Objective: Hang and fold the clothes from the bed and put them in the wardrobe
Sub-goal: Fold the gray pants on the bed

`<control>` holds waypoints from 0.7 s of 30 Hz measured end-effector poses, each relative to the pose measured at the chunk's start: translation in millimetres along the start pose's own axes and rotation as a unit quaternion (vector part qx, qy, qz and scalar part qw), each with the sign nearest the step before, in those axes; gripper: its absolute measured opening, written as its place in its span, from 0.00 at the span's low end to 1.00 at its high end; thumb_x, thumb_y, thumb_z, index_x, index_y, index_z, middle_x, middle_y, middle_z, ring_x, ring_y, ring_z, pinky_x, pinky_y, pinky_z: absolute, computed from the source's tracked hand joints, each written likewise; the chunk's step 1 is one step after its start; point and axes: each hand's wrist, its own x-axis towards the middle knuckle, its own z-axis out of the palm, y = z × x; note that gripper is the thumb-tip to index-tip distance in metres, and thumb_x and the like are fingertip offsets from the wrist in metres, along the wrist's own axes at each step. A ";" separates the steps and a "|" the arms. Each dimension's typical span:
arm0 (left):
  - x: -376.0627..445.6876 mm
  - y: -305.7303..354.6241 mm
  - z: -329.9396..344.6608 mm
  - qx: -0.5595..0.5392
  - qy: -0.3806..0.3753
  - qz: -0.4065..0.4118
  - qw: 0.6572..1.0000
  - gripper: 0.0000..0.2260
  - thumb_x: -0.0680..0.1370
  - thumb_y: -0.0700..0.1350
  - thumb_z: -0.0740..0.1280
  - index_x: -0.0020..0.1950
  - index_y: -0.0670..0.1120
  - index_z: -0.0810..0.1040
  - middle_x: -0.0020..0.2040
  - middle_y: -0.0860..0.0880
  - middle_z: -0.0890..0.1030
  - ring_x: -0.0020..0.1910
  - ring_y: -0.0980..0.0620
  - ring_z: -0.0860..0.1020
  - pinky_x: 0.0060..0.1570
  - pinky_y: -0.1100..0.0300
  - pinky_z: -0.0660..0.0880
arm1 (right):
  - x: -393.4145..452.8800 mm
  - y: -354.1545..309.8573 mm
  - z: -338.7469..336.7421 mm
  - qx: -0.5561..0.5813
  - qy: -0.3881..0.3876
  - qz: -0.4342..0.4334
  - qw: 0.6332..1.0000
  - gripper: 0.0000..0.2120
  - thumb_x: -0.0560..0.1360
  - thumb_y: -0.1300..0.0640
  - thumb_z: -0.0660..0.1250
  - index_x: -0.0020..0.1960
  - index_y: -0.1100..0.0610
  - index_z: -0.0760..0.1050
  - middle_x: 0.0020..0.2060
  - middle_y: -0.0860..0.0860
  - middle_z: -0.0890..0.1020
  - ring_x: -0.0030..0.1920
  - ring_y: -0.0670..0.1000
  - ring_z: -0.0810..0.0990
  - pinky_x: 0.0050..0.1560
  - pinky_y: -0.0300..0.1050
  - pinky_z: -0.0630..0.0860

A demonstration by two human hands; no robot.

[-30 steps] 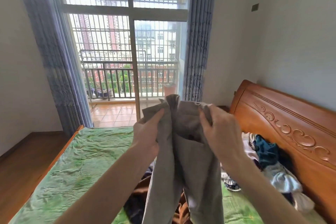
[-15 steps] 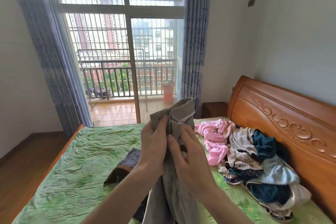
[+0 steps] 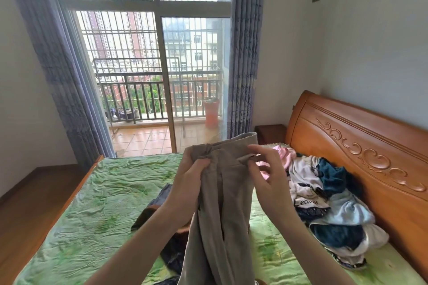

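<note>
I hold up beige-grey trousers [image 3: 225, 194] by their waistband over the bed [image 3: 97, 203], the legs hanging straight down. My left hand [image 3: 188, 183] grips the left side of the waistband, fingers curled round the cloth. My right hand [image 3: 268, 178] pinches the right side with thumb and forefinger, its other fingers spread. A heap of clothes [image 3: 324, 203] in pink, white and blue lies along the headboard to the right. Dark and brown garments [image 3: 159, 213] lie on the green sheet under my arms. No wardrobe or hanger is in view.
A carved wooden headboard [image 3: 361, 152] runs along the right wall, with a small bedside table [image 3: 271, 133] in the corner. Beyond the bed a glass sliding door [image 3: 162, 76] with curtains [image 3: 62, 71] leads to a balcony. Wooden floor [image 3: 30, 203] lies left of the bed.
The trousers have come down from chest height. My hands closed together on the waistband half a second ago and have now drawn apart along it.
</note>
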 end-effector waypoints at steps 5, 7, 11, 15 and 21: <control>4.7 10.7 -7.5 0.007 -0.006 0.038 0.999 0.08 0.83 0.33 0.60 0.56 0.44 0.76 0.43 0.48 0.84 0.40 0.54 0.83 0.38 0.62 0.79 | 12.2 11.0 -18.8 0.047 -0.111 0.142 0.983 0.12 0.78 0.55 0.74 0.59 0.47 0.75 0.53 0.46 0.82 0.51 0.45 0.83 0.50 0.39 0.79; 5.4 15.4 -9.6 0.000 -0.015 0.047 0.999 0.09 0.83 0.32 0.60 0.55 0.44 0.76 0.41 0.49 0.85 0.38 0.55 0.83 0.35 0.63 0.79 | 14.4 11.5 -24.9 0.031 -0.144 0.113 0.983 0.06 0.78 0.56 0.74 0.51 0.47 0.79 0.44 0.49 0.84 0.44 0.49 0.82 0.43 0.42 0.78; 7.7 21.7 -17.3 -0.010 -0.029 0.064 0.997 0.13 0.82 0.29 0.58 0.55 0.45 0.77 0.42 0.48 0.85 0.37 0.54 0.83 0.34 0.63 0.79 | 22.1 7.0 -36.1 0.015 -0.075 0.016 0.997 0.06 0.78 0.61 0.72 0.46 0.51 0.80 0.39 0.49 0.83 0.39 0.48 0.81 0.40 0.44 0.80; 12.8 28.3 -32.2 -0.015 -0.027 0.079 0.996 0.16 0.80 0.29 0.58 0.57 0.44 0.79 0.45 0.47 0.84 0.40 0.51 0.82 0.34 0.63 0.79 | 36.5 3.0 -51.2 0.091 0.104 -0.003 0.990 0.05 0.79 0.64 0.70 0.48 0.54 0.80 0.38 0.41 0.84 0.40 0.40 0.81 0.43 0.32 0.77; 16.9 28.6 -33.9 -0.006 -0.053 0.081 0.995 0.20 0.78 0.29 0.57 0.61 0.45 0.81 0.54 0.44 0.84 0.50 0.46 0.81 0.43 0.58 0.81 | 40.2 1.3 -52.0 0.124 0.065 0.015 0.990 0.03 0.79 0.61 0.70 0.49 0.54 0.80 0.40 0.44 0.84 0.43 0.43 0.82 0.44 0.34 0.79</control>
